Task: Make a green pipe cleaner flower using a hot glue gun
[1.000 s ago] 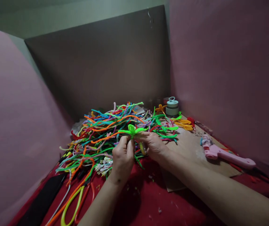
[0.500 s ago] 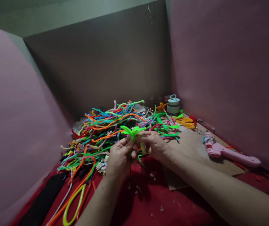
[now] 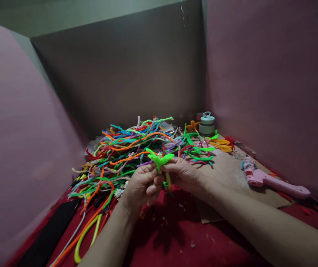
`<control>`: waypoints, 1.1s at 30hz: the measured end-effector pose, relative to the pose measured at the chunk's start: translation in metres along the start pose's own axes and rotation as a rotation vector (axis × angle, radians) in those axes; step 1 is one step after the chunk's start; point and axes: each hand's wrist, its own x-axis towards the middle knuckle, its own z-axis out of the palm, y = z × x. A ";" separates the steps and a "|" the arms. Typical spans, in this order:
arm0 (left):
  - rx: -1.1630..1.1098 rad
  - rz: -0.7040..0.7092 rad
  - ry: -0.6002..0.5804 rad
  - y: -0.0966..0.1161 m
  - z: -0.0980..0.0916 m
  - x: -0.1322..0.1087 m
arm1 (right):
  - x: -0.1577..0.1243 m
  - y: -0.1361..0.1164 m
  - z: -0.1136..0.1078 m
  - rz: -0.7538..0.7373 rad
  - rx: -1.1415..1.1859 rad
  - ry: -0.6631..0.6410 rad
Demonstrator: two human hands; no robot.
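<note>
A bright green pipe-cleaner flower [image 3: 160, 159] with several looped petals is held up in the middle of the view. My left hand [image 3: 144, 182] pinches its base from below, thumb against fingers. From the right, my right hand [image 3: 183, 171] has thumb and fingertips closed on a petal near the flower's base. A thin yellowish piece [image 3: 169, 181] hangs just under the right fingers; what it is I cannot make out. Behind both hands spreads a large tangled pile of colourful pipe cleaners [image 3: 131, 142]. White flower stamens [image 3: 120, 191] lie beside my left hand.
On the right, a pink glue gun [image 3: 275, 181] rests on a brown board [image 3: 228, 178]. A pale green jar [image 3: 207, 124] stands at the back near orange pipe-cleaner petals [image 3: 222, 145]. Yellow-handled scissors [image 3: 88, 237] lie front left on the red cloth [image 3: 172, 237], among small scraps.
The flower has tilted and dropped slightly in my hands. My left hand has turned so more of its fingers show. The view has shifted a little.
</note>
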 end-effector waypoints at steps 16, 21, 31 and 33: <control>0.929 0.415 0.580 -0.016 0.013 0.006 | 0.008 0.013 -0.004 -0.122 -0.022 0.255; 1.516 0.679 0.549 -0.020 0.002 0.004 | 0.011 0.015 -0.005 -0.130 -0.038 0.308; 1.666 0.787 0.531 -0.011 -0.002 0.001 | 0.003 0.012 0.004 -0.146 -0.202 0.133; 1.638 0.763 0.536 -0.008 -0.001 0.001 | 0.004 0.011 0.004 -0.152 -0.211 0.124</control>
